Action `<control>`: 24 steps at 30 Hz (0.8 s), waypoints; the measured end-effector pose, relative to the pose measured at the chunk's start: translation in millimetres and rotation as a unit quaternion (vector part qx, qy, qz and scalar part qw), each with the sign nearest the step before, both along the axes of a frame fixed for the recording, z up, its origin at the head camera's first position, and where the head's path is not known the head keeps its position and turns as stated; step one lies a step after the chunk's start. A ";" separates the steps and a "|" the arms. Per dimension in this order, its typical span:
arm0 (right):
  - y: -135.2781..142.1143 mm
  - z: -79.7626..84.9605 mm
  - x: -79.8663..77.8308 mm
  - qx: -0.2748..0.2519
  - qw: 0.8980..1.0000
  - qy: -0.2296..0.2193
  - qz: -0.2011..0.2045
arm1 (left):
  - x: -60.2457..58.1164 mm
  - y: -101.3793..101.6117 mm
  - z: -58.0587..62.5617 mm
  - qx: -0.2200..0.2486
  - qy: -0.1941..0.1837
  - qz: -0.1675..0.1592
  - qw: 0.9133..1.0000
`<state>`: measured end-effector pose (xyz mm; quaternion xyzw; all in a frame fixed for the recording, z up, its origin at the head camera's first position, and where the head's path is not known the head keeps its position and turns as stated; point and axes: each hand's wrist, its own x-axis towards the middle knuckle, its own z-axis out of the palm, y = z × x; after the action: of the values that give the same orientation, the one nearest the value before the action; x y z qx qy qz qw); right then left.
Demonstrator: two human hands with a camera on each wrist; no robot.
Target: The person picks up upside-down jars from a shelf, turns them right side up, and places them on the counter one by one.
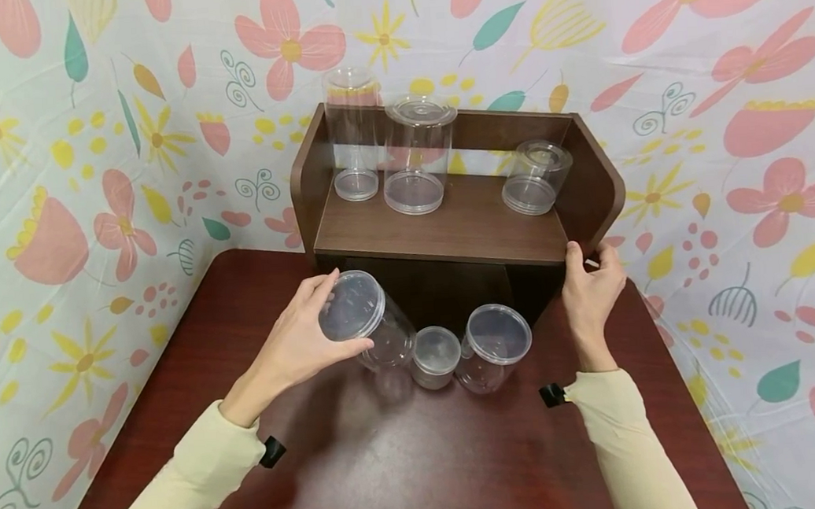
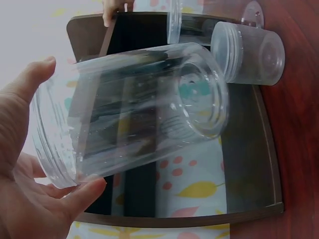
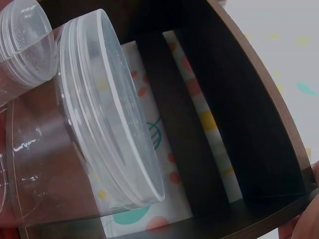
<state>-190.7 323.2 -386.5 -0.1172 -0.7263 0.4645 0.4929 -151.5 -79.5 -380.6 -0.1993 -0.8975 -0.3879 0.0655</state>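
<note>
My left hand (image 1: pixel 292 333) holds a large clear plastic jar (image 2: pixel 144 104) by its lidded end, thumb and fingers spread round the rim. The jar tilts in front of the shelf's dark lower opening. My right hand (image 1: pixel 591 293) grips the front right corner of a brown wooden shelf (image 1: pixel 442 240), thumb at the front edge; some of its fingers are hidden. Right of the held jar stand a small lidded jar (image 1: pixel 436 356) and a medium lidded jar (image 1: pixel 492 347). In the right wrist view, the medium jar's lid (image 3: pixel 119 109) is close up.
On the upper board stand a tall narrow jar (image 1: pixel 354 132), a wide jar (image 1: pixel 415 155) and a short jar (image 1: pixel 535 176) near the right side panel (image 1: pixel 594 182). The shelf stands on a reddish-brown table (image 1: pixel 395 476), against a flowered cloth (image 1: pixel 211 87).
</note>
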 end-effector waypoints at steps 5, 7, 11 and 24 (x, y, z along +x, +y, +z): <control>8.2 -7.6 -3.9 0.002 1.000 0.001 0.002 | -0.1 4.3 -7.8 -0.037 -0.007 0.002 0.999; 9.4 -8.1 -3.4 0.001 1.000 -0.003 0.006 | -0.8 5.8 -11.7 -0.052 -0.005 0.003 0.999; 10.3 -8.5 -2.7 -0.001 1.000 -0.003 0.014 | -3.6 8.5 -20.6 -0.075 -0.006 0.002 0.997; 10.6 -10.6 -4.7 0.002 1.000 0.004 0.007 | -15.5 21.3 -48.9 -0.109 -0.009 -0.010 0.994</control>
<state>-195.4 333.9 -397.2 -0.1087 -0.7260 0.4670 0.4931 -167.0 -58.2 -429.5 -0.2108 -0.9329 -0.2905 0.0310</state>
